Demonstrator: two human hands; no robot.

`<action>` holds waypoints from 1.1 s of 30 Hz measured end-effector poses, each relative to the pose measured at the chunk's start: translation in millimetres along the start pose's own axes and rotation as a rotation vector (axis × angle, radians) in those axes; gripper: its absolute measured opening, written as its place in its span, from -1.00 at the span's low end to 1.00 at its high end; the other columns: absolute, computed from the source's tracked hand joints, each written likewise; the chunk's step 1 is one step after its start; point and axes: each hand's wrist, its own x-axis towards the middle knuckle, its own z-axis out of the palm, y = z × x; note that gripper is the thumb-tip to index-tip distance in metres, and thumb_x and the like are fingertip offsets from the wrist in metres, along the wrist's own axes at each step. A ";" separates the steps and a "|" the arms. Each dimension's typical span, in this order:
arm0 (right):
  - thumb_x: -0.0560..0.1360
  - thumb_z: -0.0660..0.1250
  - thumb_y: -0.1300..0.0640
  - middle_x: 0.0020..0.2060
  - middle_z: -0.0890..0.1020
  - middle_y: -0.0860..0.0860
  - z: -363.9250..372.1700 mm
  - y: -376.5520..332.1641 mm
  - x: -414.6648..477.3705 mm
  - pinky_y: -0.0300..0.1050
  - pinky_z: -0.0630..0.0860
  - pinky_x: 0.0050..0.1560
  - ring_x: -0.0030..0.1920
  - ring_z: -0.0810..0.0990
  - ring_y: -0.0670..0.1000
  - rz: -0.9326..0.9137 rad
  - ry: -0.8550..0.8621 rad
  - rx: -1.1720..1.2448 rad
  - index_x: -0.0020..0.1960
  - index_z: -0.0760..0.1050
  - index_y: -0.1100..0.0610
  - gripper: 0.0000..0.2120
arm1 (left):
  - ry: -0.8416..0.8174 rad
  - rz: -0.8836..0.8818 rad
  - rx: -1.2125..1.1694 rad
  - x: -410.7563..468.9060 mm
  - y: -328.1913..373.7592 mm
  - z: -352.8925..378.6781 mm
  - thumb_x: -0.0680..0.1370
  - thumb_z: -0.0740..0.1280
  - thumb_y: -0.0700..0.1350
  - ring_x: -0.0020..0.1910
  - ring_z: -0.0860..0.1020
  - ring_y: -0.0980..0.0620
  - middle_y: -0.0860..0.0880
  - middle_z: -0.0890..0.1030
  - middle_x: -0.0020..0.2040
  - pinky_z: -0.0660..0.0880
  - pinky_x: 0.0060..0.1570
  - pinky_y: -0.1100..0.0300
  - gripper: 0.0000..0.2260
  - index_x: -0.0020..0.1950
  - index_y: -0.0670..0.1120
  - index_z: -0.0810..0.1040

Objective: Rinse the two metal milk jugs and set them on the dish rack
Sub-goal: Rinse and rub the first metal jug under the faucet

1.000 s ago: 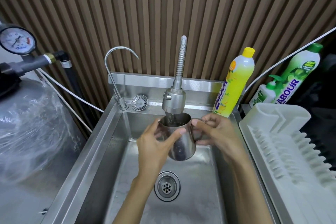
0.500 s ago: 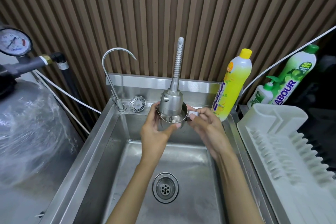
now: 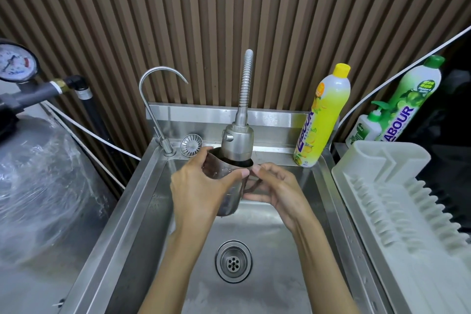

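A metal milk jug (image 3: pixel 230 192) is held upright over the sink (image 3: pixel 142 201), its mouth right under the spray head of the flexible faucet (image 3: pixel 238 143), which dips into the rim. My left hand (image 3: pixel 196 188) wraps around the jug's body from the left, thumb across its front. My right hand (image 3: pixel 276 186) pinches the jug's handle on the right. Only one jug is in view. The white dish rack (image 3: pixel 397 201) stands to the right of the sink and holds nothing.
A thin gooseneck tap (image 3: pixel 155 109) and a loose strainer (image 3: pixel 191 145) sit at the sink's back left. A yellow soap bottle (image 3: pixel 322 120) stands at the back right, green bottles (image 3: pixel 407 102) beyond. The drain (image 3: pixel 233 261) lies below the jug. A wrapped tank (image 3: pixel 38 186) fills the left.
The jug rose until the faucet head entered its mouth, then dropped slightly. Both hands kept their hold throughout.
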 end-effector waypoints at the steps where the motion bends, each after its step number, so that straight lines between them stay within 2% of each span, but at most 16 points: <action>1: 0.40 0.40 0.13 -0.18 0.70 0.12 -1.2 -3.3 -2.0 0.03 0.65 -0.18 -0.15 0.71 0.11 0.013 0.013 -0.019 -0.22 0.48 0.15 -0.88 | -0.028 -0.017 -0.037 0.1 -2.2 -0.7 0.13 0.58 0.16 -0.15 0.64 0.07 0.09 0.66 -0.25 0.55 -0.01 0.17 -0.50 0.00 0.04 0.61; 3: 0.34 0.45 0.13 -0.15 0.70 0.14 -3.1 -12.3 -6.4 0.02 0.66 -0.21 -0.13 0.71 0.13 0.040 0.055 -0.061 -0.27 0.47 0.12 -0.84 | -0.101 -0.069 -0.140 1.1 -8.7 -0.1 0.14 0.60 0.11 -0.25 0.63 0.26 0.20 0.65 -0.35 0.53 -0.11 0.38 -0.60 -0.09 0.11 0.60; 5: 0.35 0.47 0.18 -0.22 0.69 0.13 -4.5 -24.2 -11.3 -0.03 0.65 -0.31 -0.25 0.70 0.07 0.039 0.113 -0.150 -0.31 0.45 0.12 -0.81 | -0.183 -0.146 -0.298 0.9 -13.5 2.6 0.21 0.60 -0.07 -0.30 0.60 0.37 0.27 0.64 -0.37 0.47 -0.22 0.53 -0.68 -0.10 0.07 0.62; 8: 0.34 0.50 0.21 -0.39 0.63 0.08 -4.7 -42.2 -19.3 -0.11 0.61 -0.41 -0.42 0.59 0.00 -0.021 0.198 -0.369 -0.36 0.46 0.14 -0.77 | -0.317 -0.271 -0.541 -4.4 -19.9 8.6 0.30 0.52 -0.27 -0.24 0.62 0.33 0.19 0.68 -0.26 0.44 -0.25 0.54 -0.73 -0.05 -0.07 0.64; 10: 0.33 0.51 0.22 -0.45 0.61 0.06 -5.9 -46.9 -20.3 -0.14 0.55 -0.43 -0.44 0.54 -0.01 -0.092 0.244 -0.481 -0.39 0.45 0.14 -0.74 | -0.400 -0.301 -0.606 -7.3 -25.2 13.4 0.32 0.50 -0.25 -0.08 0.64 0.22 0.05 0.71 -0.09 0.48 -0.15 0.50 -0.70 0.04 -0.12 0.64; 12: 0.32 0.52 0.23 -0.41 0.66 0.01 -8.8 -46.6 -18.9 -0.08 0.55 -0.34 -0.40 0.57 -0.02 -0.162 0.276 -0.542 -0.44 0.43 0.11 -0.71 | -0.455 -0.304 -0.662 -7.8 -27.6 20.1 0.33 0.48 -0.25 0.02 0.63 0.12 -0.01 0.70 -0.01 0.49 -0.08 0.45 -0.67 0.08 -0.13 0.63; 15: 0.33 0.49 0.30 -0.24 0.72 0.01 -15.1 -40.5 -13.9 -0.09 0.56 -0.19 -0.27 0.66 -0.08 -0.227 0.267 -0.479 -0.44 0.43 0.09 -0.70 | -0.418 -0.284 -0.723 -6.0 -27.3 33.7 0.34 0.45 -0.38 -0.01 0.63 0.14 -0.02 0.69 0.01 0.49 -0.12 0.45 -0.64 0.10 -0.15 0.59; 19: 0.38 0.42 0.35 -0.06 0.71 0.00 -15.9 -31.5 -2.9 -0.29 0.47 -0.13 -0.12 0.66 -0.19 -0.267 0.202 -0.313 -0.30 0.41 0.18 -0.78 | -0.271 -0.213 -0.777 -3.2 -22.6 45.1 0.31 0.43 -0.46 0.08 0.59 0.22 -0.02 0.62 0.14 0.47 -0.02 0.46 -0.45 0.26 -0.17 0.47; 22: 0.40 0.42 0.32 0.04 0.69 0.03 -12.7 -22.1 8.7 -0.09 0.52 0.08 0.01 0.65 -0.03 -0.248 0.104 -0.135 -0.29 0.39 0.13 -0.77 | -0.147 -0.147 -0.759 0.6 -19.2 42.9 0.28 0.44 -0.48 0.06 0.54 0.40 0.19 0.56 0.12 0.42 0.09 0.49 -0.35 0.25 0.02 0.43; 24: 0.42 0.40 0.31 0.07 0.68 0.05 -7.7 -16.8 15.4 0.00 0.50 0.16 0.05 0.63 0.07 -0.212 0.048 -0.027 -0.30 0.40 0.12 -0.77 | -0.089 -0.094 -0.697 4.5 -18.4 37.8 0.26 0.47 -0.46 0.06 0.52 0.43 0.25 0.54 0.08 0.40 0.15 0.48 -0.32 0.25 0.03 0.40; 27: 0.44 0.35 0.31 0.06 0.66 0.11 -0.8 -9.2 18.7 0.07 0.54 0.18 0.08 0.63 0.10 -0.133 0.011 0.093 -0.27 0.39 0.15 -0.81 | -0.043 -0.021 -0.531 8.8 -19.8 25.3 0.22 0.56 -0.34 0.02 0.51 0.48 0.38 0.56 -0.03 0.36 0.05 0.56 -0.31 0.27 0.03 0.43; 30: 0.33 0.41 0.19 -0.07 0.68 0.13 2.9 -5.8 14.2 0.10 0.60 0.06 0.10 0.61 0.16 -0.080 -0.022 0.101 -0.26 0.42 0.15 -0.84 | -0.025 0.043 -0.319 9.5 -19.1 11.8 0.15 0.59 -0.02 0.03 0.56 0.35 0.28 0.63 -0.03 0.41 0.10 0.41 -0.36 0.21 0.07 0.53; 31: 0.32 0.42 0.17 -0.10 0.67 0.14 3.1 -5.8 11.8 0.09 0.62 0.00 0.05 0.62 0.16 -0.063 -0.023 0.090 -0.27 0.43 0.15 -0.84 | -0.026 0.051 -0.258 8.4 -17.7 8.1 0.15 0.60 0.02 0.01 0.57 0.33 0.22 0.64 -0.03 0.44 0.10 0.38 -0.39 0.17 0.09 0.55; 33: 0.32 0.42 0.15 -0.12 0.65 0.19 2.3 -6.9 6.8 0.10 0.63 -0.10 -0.06 0.63 0.14 -0.035 -0.010 0.049 -0.28 0.45 0.14 -0.85 | -0.029 0.035 -0.205 6.8 -14.2 3.0 0.16 0.61 0.01 -0.12 0.56 0.42 0.27 0.64 -0.17 0.45 0.00 0.49 -0.51 0.04 0.23 0.57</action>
